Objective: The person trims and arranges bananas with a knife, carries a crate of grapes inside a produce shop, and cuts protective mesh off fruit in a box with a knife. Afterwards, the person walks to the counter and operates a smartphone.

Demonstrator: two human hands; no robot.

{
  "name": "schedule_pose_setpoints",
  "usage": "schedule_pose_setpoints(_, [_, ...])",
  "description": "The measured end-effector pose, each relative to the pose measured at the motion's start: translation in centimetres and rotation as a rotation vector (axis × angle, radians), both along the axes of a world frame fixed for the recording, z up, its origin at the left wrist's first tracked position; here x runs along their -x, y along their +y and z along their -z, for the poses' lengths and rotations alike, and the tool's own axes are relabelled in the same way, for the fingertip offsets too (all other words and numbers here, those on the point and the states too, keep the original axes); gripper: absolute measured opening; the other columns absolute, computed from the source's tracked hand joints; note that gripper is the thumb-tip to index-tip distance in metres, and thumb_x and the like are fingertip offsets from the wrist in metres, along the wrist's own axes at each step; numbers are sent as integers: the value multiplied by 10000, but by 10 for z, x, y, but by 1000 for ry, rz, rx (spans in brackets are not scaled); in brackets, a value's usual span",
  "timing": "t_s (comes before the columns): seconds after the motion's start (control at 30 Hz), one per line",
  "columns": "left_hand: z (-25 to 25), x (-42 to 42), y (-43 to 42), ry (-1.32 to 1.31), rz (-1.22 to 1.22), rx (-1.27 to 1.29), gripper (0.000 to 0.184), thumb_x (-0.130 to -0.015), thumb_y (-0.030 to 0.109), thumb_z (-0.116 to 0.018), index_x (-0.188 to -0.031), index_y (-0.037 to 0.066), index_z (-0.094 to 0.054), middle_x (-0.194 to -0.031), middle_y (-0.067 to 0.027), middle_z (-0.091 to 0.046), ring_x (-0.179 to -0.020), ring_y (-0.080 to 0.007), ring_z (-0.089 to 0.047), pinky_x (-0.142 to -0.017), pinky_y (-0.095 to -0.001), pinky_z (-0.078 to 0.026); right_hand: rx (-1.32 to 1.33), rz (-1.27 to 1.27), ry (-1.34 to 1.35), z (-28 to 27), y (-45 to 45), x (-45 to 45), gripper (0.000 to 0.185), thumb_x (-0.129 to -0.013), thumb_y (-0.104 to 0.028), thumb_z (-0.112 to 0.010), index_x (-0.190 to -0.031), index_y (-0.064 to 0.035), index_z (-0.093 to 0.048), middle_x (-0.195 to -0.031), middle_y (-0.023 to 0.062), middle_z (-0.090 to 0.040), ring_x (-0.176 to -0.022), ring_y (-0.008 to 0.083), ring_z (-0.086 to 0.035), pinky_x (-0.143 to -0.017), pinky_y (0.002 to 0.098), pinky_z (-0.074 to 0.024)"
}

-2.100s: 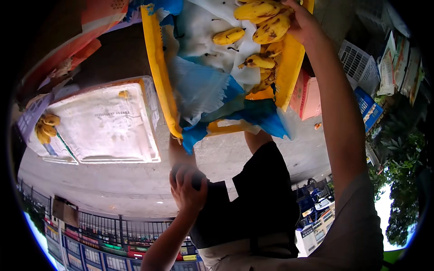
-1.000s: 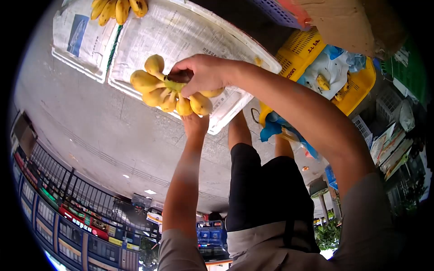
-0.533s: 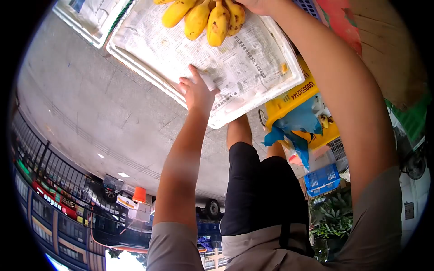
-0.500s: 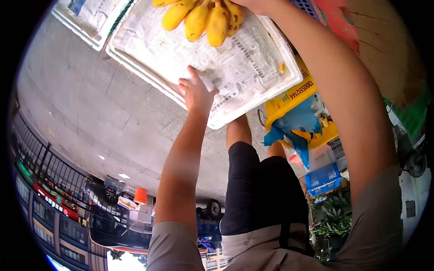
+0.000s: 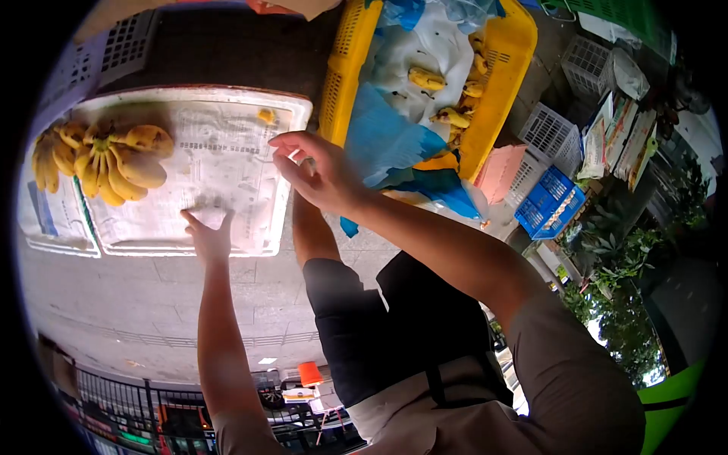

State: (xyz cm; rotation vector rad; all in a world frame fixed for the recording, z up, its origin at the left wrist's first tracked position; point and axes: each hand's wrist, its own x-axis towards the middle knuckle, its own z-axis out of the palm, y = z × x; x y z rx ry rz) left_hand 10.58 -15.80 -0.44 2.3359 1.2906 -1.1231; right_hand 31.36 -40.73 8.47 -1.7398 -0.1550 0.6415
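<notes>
1. My left hand [image 5: 211, 236] is open, its fingers spread and holding nothing, over the near part of the white tray [image 5: 220, 178]; I cannot tell whether it touches the surface.
2. My right hand [image 5: 322, 171] is empty too, fingers loosely bent and thumb apart from them, at the tray's right end, just left of the yellow crate [image 5: 497, 106].
3. The large banana bunch [image 5: 121, 171] lies on the left part of the tray, farther off than my left hand and well apart from my right one. Its fruits fan out toward me.
4. Just left of it sits a second banana bunch [image 5: 47, 163]; I cannot tell whether the two touch.
5. Printed paper lines the tray, and a small yellow scrap [image 5: 265, 116] lies near its far right corner.
6. Inside the crate, a single banana [image 5: 427, 79] rests on a white liner [image 5: 444, 57], with more bananas [image 5: 455, 117] along the right wall and blue plastic [image 5: 390, 129] on the left.
7. Farther right, a blue basket [image 5: 550, 201] stands beside pale baskets [image 5: 547, 133].
</notes>
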Motion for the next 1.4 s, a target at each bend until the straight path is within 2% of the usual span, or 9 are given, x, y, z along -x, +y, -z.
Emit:
schedule_pose_setpoints(0.2, [5, 10, -42, 81, 138, -52, 1032, -906, 621, -650, -1603, -4, -217, -1531, -265, -471, -1375, -417, -512, -1119, -503, -439, 522, 542, -12, 50, -264, 7, 228, -994, -151, -653, -1188, -31, -658, -996, 129, -733, -921, 238, -722, -817, 351, -569])
schedule_pose_setpoints(0.37, [-22, -10, -145, -164, 159, -1, 892, -903, 450, -734, -1530, -53, -347, -1513, -327, -445, -1395, -464, -461, -1147, -500, -412, 826, 690, 28, 100, -400, -46, 488, -982, -353, -625, -1313, 4, -595, -1247, 231, -687, -1174, 352, -669, -1016, 440, -526])
schedule_pose_setpoints(0.53, [-105, -23, -260, -304, 206, 385, 729, -924, 312, -727, -1469, -55, -410, -1460, -296, -479, -1377, -462, -458, -1144, -489, -399, 903, 399, -40, 124, -403, -101, 834, -930, -513, -672, -1506, 14, -379, -1444, 298, -519, -1363, 420, -511, -1124, 478, -446])
schedule_pose_setpoints(0.7, [-187, -42, -299, -73, 332, 418, 552, -924, 228, -718, -1390, 10, -517, -1447, -234, -517, -1347, -431, -496, -1133, -490, -405, 645, 476, 276, 153, -409, -143, 1019, -859, -739, -653, -1490, 27, -425, -1477, 310, -482, -1370, 428, -499, -1116, 476, -452])
schedule_pose_setpoints(1.03, [-170, -49, -307, -72, 320, 382, 396, -897, 229, -721, -1232, 33, -643, -1229, -176, -664, -1213, -373, -584, -1085, -457, -433, 1066, 310, 363, 150, -375, -165, 1336, -766, -857, -643, -1596, 65, -144, -1530, 328, -258, -1435, 508, -283, -1174, 584, -280])
schedule_pose_setpoints(1.2, [-170, -49, -305, -97, 295, 401, 398, -890, 239, -716, -1227, 38, -646, -1235, -171, -668, -1207, -375, -583, -1085, -461, -427, 1076, 237, 373, 148, -368, -169, 1208, -838, -828, -587, -1571, 68, -244, -1552, 296, -345, -1426, 471, -353, -1206, 536, -289])
schedule_pose_setpoints(1.27, [-168, -46, -302, -102, 292, 404, 394, -890, 235, -716, -1225, 39, -648, -1239, -167, -668, -1210, -376, -582, -1084, -462, -428, 1168, 278, -89, 154, -353, -169, 1061, -899, -764, -568, -1537, 58, -357, -1524, 271, -423, -1461, 434, -329, -1200, 534, -306])
schedule_pose_setpoints(1.3, [-167, -46, -301, -101, 299, 416, 389, -889, 231, -717, -1220, 39, -649, -1235, -165, -670, -1208, -377, -581, -1082, -461, -428, 1086, 419, -442, 154, -338, -173, 770, -964, -590, -593, -1395, 45, -534, -1397, 240, -569, -1396, 405, -448, -1178, 547, -324])
schedule_pose_setpoints(1.4, [-171, -47, -300, -88, 279, 416, 377, -886, 223, -720, -1210, 45, -650, -1222, -163, -674, -1202, -378, -582, -1077, -463, -431, 901, 361, -1, 166, -297, -195, 733, -879, -378, -768, -1424, 53, -532, -1325, 289, -630, -1169, 420, -652, -983, 431, -545])
